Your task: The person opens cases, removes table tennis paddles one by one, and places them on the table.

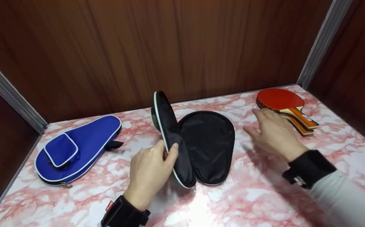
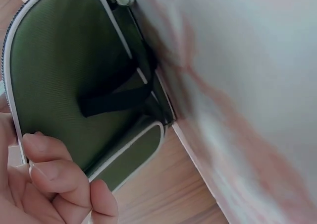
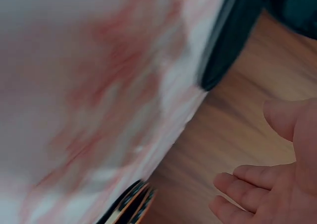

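Observation:
A paddle case (image 1: 209,145) lies unzipped in the middle of the table, its black lining showing. My left hand (image 1: 149,171) pinches the edge of its raised cover (image 1: 170,126), thumb on the lining side. In the left wrist view the cover's outside (image 2: 59,60) is dark green with white piping and a black strap, and the left fingers (image 2: 59,169) curl at its edge. My right hand (image 1: 274,134), fingers extended and thumb apart, is above the table just left of two stacked table tennis paddles (image 1: 280,98). The top paddle has a red face and an orange-striped handle.
A blue paddle case (image 1: 91,142) with white piping and a small square pocket lies at the left, its zipper pull toward the front. Dark wood-grain panels (image 1: 182,47) close off the back and both sides of the marbled pink-and-white table (image 1: 252,201).

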Action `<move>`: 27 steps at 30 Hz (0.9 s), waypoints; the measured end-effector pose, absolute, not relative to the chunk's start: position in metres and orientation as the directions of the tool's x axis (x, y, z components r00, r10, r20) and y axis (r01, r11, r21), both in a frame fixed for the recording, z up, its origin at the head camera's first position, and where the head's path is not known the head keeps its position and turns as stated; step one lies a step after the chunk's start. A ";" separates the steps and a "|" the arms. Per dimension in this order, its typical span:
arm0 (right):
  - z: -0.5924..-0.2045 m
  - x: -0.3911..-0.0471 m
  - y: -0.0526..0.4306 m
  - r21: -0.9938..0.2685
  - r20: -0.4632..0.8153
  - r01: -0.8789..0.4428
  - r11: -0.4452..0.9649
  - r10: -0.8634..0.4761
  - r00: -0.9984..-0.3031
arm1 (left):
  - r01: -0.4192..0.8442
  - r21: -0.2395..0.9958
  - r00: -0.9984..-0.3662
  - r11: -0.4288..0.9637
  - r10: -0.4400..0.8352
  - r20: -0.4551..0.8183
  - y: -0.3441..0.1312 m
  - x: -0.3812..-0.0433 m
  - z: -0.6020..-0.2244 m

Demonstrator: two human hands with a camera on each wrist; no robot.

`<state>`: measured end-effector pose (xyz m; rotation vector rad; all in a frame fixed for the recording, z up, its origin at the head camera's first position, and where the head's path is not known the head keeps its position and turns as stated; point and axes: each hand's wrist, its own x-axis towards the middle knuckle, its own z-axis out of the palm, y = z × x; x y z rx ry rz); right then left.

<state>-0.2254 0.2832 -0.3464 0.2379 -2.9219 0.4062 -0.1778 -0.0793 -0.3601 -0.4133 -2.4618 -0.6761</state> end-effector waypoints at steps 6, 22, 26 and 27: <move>-0.342 -0.226 0.262 -0.358 0.240 -0.214 0.909 -0.132 -0.962 | 0.437 0.352 -0.815 0.828 0.200 0.543 -0.055 -0.181 -0.350; -0.348 -0.219 0.254 -0.395 0.281 -0.252 0.883 -0.145 -0.949 | 0.498 0.093 -0.773 0.862 0.393 0.499 0.022 -0.197 -0.350; -0.349 -0.218 0.258 -0.371 0.278 -0.264 0.890 -0.165 -0.946 | 0.514 -0.014 -0.724 0.858 0.443 0.529 0.039 -0.199 -0.358; -0.349 -0.218 0.259 -0.365 0.278 -0.265 0.892 -0.167 -0.946 | 0.513 -0.031 -0.717 0.858 0.448 0.534 0.042 -0.199 -0.361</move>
